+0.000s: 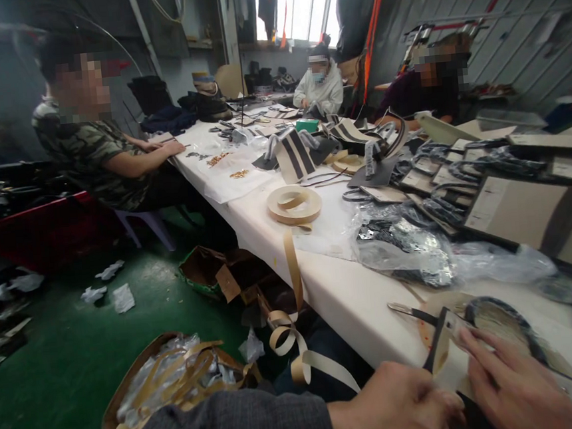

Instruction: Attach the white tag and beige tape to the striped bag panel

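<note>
- Carton, lower left, holds scraps.
- Tape roll, centre, on the surface.
- My left grip, lower right: fingers curled; contents hidden, cannot tell.
- Beige piece, lower right.
- My right grip: closed on it.

Left sleeve, dark grey, finely mottled woven fabric, full length to wrist, plain cuff edge, bare hands.

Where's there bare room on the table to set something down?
The white table has a bare strip near its edge, between the hanging tape, left hand and plastic bag. Farther right, striped panels crowd it.
</note>
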Motion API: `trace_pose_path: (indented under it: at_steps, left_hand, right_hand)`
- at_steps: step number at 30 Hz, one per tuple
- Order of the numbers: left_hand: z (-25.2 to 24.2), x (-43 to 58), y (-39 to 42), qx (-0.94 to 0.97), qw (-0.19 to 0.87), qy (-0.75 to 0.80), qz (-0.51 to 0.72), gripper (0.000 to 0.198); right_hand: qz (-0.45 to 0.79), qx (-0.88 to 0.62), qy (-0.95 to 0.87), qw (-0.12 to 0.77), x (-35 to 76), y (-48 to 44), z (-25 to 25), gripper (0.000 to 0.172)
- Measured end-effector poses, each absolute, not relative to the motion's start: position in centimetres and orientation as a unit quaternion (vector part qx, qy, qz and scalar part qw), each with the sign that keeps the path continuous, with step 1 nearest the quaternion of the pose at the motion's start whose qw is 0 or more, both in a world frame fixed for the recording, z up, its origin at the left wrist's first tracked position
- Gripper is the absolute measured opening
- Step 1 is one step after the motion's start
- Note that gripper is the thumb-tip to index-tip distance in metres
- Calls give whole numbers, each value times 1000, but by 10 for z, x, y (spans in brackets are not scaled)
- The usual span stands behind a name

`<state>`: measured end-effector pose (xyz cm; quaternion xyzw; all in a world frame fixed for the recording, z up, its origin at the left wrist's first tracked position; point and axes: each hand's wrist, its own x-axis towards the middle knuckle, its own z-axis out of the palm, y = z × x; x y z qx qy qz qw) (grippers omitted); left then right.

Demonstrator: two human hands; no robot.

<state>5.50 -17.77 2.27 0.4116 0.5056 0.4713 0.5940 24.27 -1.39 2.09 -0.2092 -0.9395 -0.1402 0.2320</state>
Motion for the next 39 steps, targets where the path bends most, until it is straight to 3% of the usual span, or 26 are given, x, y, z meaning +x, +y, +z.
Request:
trace_pose_path:
  at_steps: [3,8,15,21,24,30,34,39]
  left_hand:
    - [31,49,-182,383,596,491,506,40]
    - [43,61,-188,383,646,422,508,34]
    - [37,78,-181,395,619,461,498,43]
    - [25,99,-170,415,619,473,470,43]
    - [33,103,-169,425,607,483,467,45]
    - [47,101,-169,420,632,463,459,34]
    - [54,103,-163,358,732,353,460,69]
    - [55,113,-154,397,748,324,422,64]
  right_hand:
    - [-159,-167,-959,164,247,-22,16,39]
    - [-86,-237,-947,200,245,-35,18,36]
    - [193,-438,-837,266,251,-47,67,36]
    - [365,-523,-711,296,271,-64,98,57]
    - [422,-528,-678,288,276,-73,103,58]
    - [452,-537,-649,294,287,-88,104,47]
    - [507,-516,-635,270,297,-92,106,46]
    - [492,-518,-653,250,305,-91,107,46]
